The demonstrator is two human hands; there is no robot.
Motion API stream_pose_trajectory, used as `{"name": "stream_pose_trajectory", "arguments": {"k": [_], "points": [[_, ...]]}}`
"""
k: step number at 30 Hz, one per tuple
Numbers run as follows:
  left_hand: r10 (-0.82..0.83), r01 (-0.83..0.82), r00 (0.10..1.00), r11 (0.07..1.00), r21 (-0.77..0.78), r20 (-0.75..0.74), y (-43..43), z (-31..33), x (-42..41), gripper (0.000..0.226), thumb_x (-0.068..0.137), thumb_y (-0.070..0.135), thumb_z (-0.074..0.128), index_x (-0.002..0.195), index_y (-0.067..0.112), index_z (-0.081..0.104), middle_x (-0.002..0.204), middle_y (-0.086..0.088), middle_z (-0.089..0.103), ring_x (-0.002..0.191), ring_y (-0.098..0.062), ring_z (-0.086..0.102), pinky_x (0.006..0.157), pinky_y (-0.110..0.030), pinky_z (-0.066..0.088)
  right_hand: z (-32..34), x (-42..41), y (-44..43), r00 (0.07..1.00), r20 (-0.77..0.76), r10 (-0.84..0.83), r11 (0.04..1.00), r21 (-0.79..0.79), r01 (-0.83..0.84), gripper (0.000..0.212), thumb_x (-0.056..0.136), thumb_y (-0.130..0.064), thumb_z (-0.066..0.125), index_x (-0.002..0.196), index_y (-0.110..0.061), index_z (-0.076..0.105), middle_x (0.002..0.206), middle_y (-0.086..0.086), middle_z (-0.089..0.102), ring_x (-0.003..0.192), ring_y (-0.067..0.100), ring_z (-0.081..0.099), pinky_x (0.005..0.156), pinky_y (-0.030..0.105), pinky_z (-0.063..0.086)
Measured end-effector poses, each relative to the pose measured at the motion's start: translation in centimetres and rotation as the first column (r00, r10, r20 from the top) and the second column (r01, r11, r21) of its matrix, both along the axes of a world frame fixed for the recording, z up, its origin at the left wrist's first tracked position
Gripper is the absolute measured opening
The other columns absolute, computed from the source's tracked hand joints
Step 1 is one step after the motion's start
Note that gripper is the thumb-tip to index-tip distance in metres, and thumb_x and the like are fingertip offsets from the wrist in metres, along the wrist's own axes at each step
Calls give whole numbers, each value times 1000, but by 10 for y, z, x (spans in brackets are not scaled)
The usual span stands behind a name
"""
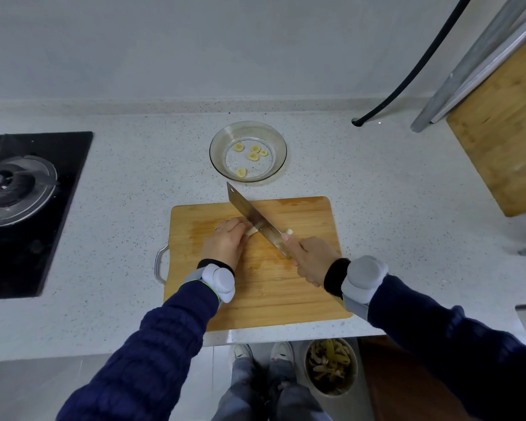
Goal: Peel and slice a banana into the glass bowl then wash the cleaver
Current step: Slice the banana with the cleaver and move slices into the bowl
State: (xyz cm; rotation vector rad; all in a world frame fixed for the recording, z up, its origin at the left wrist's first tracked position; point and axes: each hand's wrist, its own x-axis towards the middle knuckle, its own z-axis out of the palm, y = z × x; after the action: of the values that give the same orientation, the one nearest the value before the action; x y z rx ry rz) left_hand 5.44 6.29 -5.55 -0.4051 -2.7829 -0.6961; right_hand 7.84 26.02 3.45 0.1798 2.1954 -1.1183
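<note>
- On the wooden cutting board, in the head view, the left hand curls its fingers over a short stub of peeled banana and pins it down. Only the cut end shows beside the blade.
- Opposite it, the right hand is wrapped round the handle of the cleaver, with one fingertip up against the blade. The blade runs diagonally away toward the bowl, with its edge at the stub's end.
- One pale piece lies on the board just beyond the blade, near that fingertip.
- Just past the board, the glass bowl stands on the counter and holds five slices. Slicing looks partway through, and washing is not yet begun.
- For this cut, the left fingertips should stay tucked back with the knuckles facing the flat of the blade. The stub is short and the fingers sit close to the edge, which is the likeliest way to get nicked.
- A straight downward press with light force should do, since banana is soft and squashes easily. Each slice is best kept about as thick as those in the bowl.
- Cut slices will probably cling to the steel, so they may need wiping off or carrying on the blade's flat across the short gap to the bowl.
- Off to the left sits a gas burner, and a bin of peels stands on the floor below the counter edge.
</note>
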Motion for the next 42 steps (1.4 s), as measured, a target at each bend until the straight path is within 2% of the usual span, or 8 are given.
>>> {"name": "stream_pose_trajectory", "arguments": {"k": [6, 10, 17, 25, 31, 35, 38, 42], "points": [[18, -18, 1000, 1000, 17, -2, 2, 2, 1, 32, 89, 26, 43, 97, 10, 69, 101, -1, 69, 85, -25, 66, 53, -33, 56, -7, -8, -7, 997, -14, 72, 991, 117, -70, 62, 94, -63, 25, 75, -8, 48, 65, 12, 43, 48, 18, 34, 46, 25, 32], [13, -13, 1000, 1000, 13, -8, 2, 2, 2, 31, 89, 25, 43, 95, 9, 69, 100, -2, 69, 85, -25, 66, 53, -33, 56, -13, -5, -9, 994, -50, 95, 987, 133, -88, 60, 96, -59, 24, 76, -8, 48, 64, 10, 42, 48, 15, 33, 47, 24, 32], [9, -9, 1000, 999, 35, -15, 3, 4, 3, 33, 88, 27, 42, 97, 10, 69, 103, -1, 69, 85, -23, 66, 57, -31, 57, -18, 4, -2, 998, -62, 11, 999, 38, -9, 58, 96, -58, 29, 75, -10, 54, 58, -2, 47, 48, 11, 40, 47, 20, 34], [13, -13, 1000, 999, 36, -2, 0, 4, 6, 35, 88, 29, 42, 102, 13, 69, 107, 0, 68, 92, -22, 65, 61, -32, 58, -11, 6, 4, 996, -72, -54, 998, -15, 53, 56, 95, -58, 30, 68, -13, 50, 54, -1, 45, 45, 12, 40, 47, 23, 35], [43, -43, 999, 998, 37, 17, -1, -2, 8, 17, 87, 12, 62, 102, 12, 69, 108, 0, 68, 96, -22, 65, 63, -33, 58, -3, 11, 9, 998, -22, -61, 996, -70, 59, 55, 91, -63, 36, 72, -14, 54, 60, 0, 46, 46, 12, 37, 41, 21, 32], [40, -40, 999, 999, 19, -3, -1, 1, 8, 17, 88, 16, 58, 101, 12, 69, 107, 0, 68, 94, -21, 66, 59, -30, 57, 6, 15, 14, 997, -3, -82, 991, -103, 81, 47, 93, -58, 37, 67, -22, 50, 58, -5, 44, 43, 9, 33, 41, 20, 30], [30, -30, 999, 1000, 6, -18, 0, 3, 8, 31, 91, 26, 43, 100, 12, 70, 106, 0, 68, 94, -22, 66, 57, -30, 57, 11, 16, 16, 997, -2, -83, 990, -117, 82, 47, 95, -55, 37, 66, -20, 49, 56, -4, 41, 42, 9, 31, 40, 21, 28], [37, -37, 999, 999, 3, -10, 1, 3, 8, 30, 91, 26, 44, 99, 12, 70, 105, 0, 68, 93, -23, 66, 56, -32, 57, 10, 17, 18, 998, 21, -62, 995, -76, 63, 54, 92, -61, 36, 68, -14, 49, 55, -1, 39, 43, 11, 31, 40, 21, 29]]}}
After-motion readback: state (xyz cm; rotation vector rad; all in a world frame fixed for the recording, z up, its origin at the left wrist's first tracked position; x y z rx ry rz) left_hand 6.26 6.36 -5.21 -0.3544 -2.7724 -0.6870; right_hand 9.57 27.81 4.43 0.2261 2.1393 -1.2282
